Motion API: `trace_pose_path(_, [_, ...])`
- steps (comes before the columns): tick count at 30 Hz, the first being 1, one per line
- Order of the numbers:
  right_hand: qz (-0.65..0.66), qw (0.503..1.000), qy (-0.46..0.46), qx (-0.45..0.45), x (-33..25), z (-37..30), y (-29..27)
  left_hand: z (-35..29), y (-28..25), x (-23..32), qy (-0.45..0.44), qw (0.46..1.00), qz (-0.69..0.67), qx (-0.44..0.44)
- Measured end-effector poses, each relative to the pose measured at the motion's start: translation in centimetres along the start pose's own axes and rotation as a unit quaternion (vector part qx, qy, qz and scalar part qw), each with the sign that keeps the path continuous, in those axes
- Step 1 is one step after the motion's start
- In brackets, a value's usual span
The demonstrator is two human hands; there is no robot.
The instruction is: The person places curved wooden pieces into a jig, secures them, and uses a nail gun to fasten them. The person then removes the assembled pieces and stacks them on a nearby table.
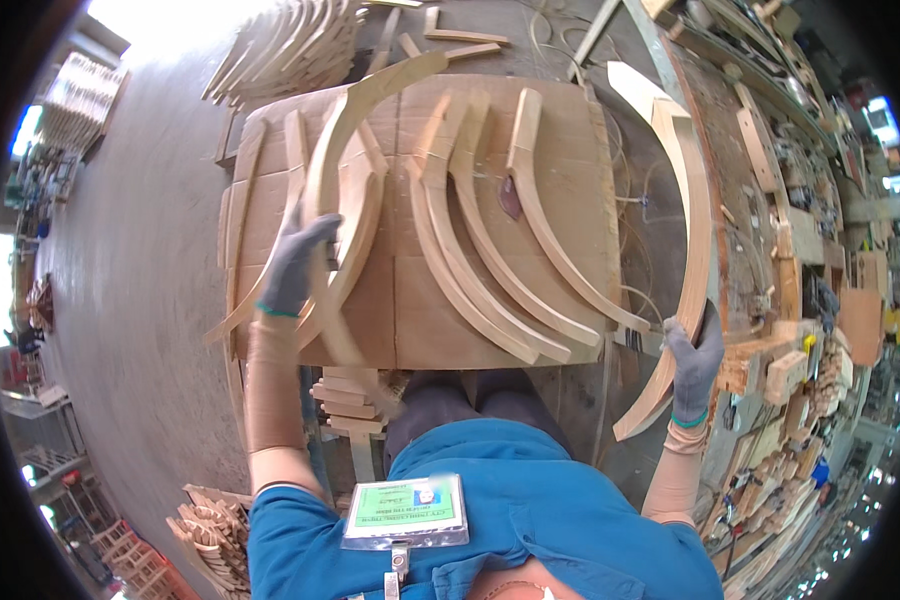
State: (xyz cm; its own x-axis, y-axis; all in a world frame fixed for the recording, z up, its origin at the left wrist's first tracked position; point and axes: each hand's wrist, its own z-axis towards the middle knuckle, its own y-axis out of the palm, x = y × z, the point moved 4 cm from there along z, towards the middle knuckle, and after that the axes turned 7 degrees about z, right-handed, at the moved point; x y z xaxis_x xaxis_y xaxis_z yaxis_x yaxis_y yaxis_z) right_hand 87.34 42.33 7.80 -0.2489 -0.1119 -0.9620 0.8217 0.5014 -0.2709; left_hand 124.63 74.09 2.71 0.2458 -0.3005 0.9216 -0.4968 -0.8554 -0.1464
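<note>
My left hand point(300, 262), in a grey glove, is closed around a curved wooden piece point(330, 145) over the left part of the cardboard-covered table point(395, 290). Its lower end is smeared by motion. Off the table's right edge, my gloved right hand point(696, 362) grips another curved wooden piece point(698, 215) near its lower end, so it stands up along the right side. Between my hands, several similar curved pieces point(485, 220) lie side by side on the cardboard. More of them point(360, 225) rest beside and partly beneath my left hand.
A stack of curved wooden parts point(290, 45) stands beyond the table at far left. To the right runs a cluttered workbench point(735, 250) with wood blocks point(785, 378) and tools. Short wooden pieces point(345, 400) are piled below the table's near edge; offcuts point(215, 530) lie at lower left.
</note>
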Motion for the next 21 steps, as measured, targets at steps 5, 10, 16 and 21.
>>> trace_pose_path(5, [0.032,0.999,0.007,0.009,0.5,-0.9,-4.2,3.2,16.1,-8.9,-0.04,0.976,-0.211,-0.034])
trace_pose_path(10, [0.036,0.999,0.02,0.018,1.1,-2.9,-8.3,6.2,27.9,-14.8,-0.042,0.933,-0.357,-0.036])
trace_pose_path(16, [0.014,0.998,0.056,0.03,2.1,-4.3,-11.7,7.0,32.0,-19.9,-0.097,0.976,0.109,-0.159])
trace_pose_path(21, [0.07,0.996,0.043,0.022,2.2,-2.8,-10.1,4.4,31.9,-15.7,0.089,0.906,0.407,0.077])
